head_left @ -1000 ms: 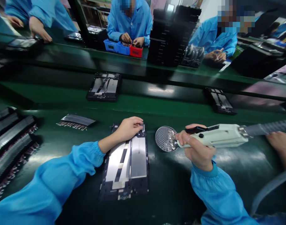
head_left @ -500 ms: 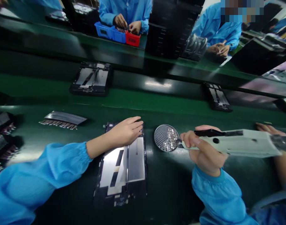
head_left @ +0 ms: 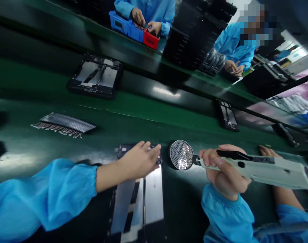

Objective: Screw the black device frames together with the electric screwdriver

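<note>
Black rectangular device frame [head_left: 154, 199] with silver metal plates, lying flat on the dark green conveyor belt [head_left: 68, 104], right in front of the wearer, its lower end cut off by the view. Left hand [head_left: 139, 161] rests across its top end, fingers spread apart, tips on the frame, no grip. Right hand [head_left: 226, 172] is just beside it, fingers curled together and clamped round a pale grey electric screwdriver [head_left: 267, 170] with a black strip along its top. The driver's metal nose meets the rim of a round perforated metal screw tray [head_left: 181, 155], which holds small bright screws and sits between the hands, just right of the frame.

Further left on the belt, a grey comb-like strip of parts [head_left: 66, 123] with brown ends. Up the belt, two more black frames [head_left: 94, 76] [head_left: 226, 115]. Behind the driver, another person's bare hand [head_left: 269, 151]. Across the line, a co-worker's hands [head_left: 146, 25] work over blue and red plastic bins [head_left: 133, 33].
</note>
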Motion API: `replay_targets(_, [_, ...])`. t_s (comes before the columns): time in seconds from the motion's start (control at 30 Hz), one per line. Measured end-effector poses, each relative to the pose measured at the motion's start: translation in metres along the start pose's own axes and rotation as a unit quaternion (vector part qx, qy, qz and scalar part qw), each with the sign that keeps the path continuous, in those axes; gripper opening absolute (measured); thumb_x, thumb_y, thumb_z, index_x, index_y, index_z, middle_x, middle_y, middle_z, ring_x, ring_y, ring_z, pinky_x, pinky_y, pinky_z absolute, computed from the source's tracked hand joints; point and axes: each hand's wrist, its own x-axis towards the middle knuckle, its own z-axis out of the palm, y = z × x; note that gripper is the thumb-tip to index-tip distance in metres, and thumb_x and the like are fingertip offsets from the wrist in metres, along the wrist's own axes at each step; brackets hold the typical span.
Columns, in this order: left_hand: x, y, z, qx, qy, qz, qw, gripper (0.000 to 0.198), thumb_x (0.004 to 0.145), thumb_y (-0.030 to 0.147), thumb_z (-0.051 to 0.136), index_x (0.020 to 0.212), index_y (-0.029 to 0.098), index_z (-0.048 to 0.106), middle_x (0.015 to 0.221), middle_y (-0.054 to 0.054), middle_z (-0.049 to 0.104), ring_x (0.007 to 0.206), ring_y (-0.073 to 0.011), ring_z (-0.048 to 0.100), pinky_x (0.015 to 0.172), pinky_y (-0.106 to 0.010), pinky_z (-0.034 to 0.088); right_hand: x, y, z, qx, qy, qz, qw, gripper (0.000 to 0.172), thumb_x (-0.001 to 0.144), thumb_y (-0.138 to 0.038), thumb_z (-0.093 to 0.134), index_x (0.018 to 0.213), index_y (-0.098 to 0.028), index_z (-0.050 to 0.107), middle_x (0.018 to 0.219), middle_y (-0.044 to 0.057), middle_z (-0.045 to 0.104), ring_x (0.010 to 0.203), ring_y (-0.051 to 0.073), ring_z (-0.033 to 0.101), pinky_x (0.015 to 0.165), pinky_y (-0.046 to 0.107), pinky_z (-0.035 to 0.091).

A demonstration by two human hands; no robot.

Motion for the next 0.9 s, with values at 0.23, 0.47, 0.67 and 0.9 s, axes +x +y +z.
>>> replay_targets(0.23, [-0.017,0.043,0.015,-0.050,0.154,-0.006,0.987,0.042,0.099,0.043,0.057,0.114,0.009,0.075,0.129,-0.017,0.070,0.103,-0.0389,0.071,0.084,-0.051,0.055,-0.005,0.021,0.053,0.018,-0.051,0.042,0.998,0.029,0.080,-0.006,0.061,0.101,-0.023,0.069,0.058,-0.005,0.059,0.050,0.014,0.055,0.054,0.033,0.049])
replay_targets(0.47, [-0.012,0.043,0.012,-0.069,0.180,-0.019,0.981,0.041,0.097,0.041,0.057,0.113,0.008,0.076,0.126,-0.017,0.071,0.098,-0.0391,0.072,0.081,-0.052,0.055,-0.013,0.028,0.061,-0.002,-0.066,0.067,0.996,0.030,0.079,-0.006,0.059,0.100,-0.023,0.071,0.056,-0.004,0.058,0.048,0.015,0.052,0.051,0.033,0.046])
replay_targets(0.67, [-0.012,0.046,0.011,-0.067,0.187,-0.023,0.980,0.039,0.097,0.038,0.056,0.110,0.009,0.077,0.127,-0.019,0.070,0.096,-0.0394,0.071,0.079,-0.053,0.054,-0.014,0.024,0.062,-0.032,-0.068,0.087,0.993,0.025,0.081,-0.011,0.063,0.099,-0.026,0.071,0.056,-0.004,0.057,0.048,0.016,0.052,0.055,0.037,0.046])
replay_targets(0.9, [-0.011,0.047,0.012,-0.067,0.188,-0.021,0.980,0.040,0.097,0.040,0.056,0.111,0.009,0.077,0.127,-0.019,0.070,0.098,-0.0414,0.071,0.079,-0.053,0.054,-0.016,0.025,0.060,-0.037,-0.081,0.094,0.992,0.020,0.086,-0.015,0.065,0.102,-0.025,0.070,0.058,-0.003,0.058,0.050,0.015,0.052,0.058,0.037,0.045])
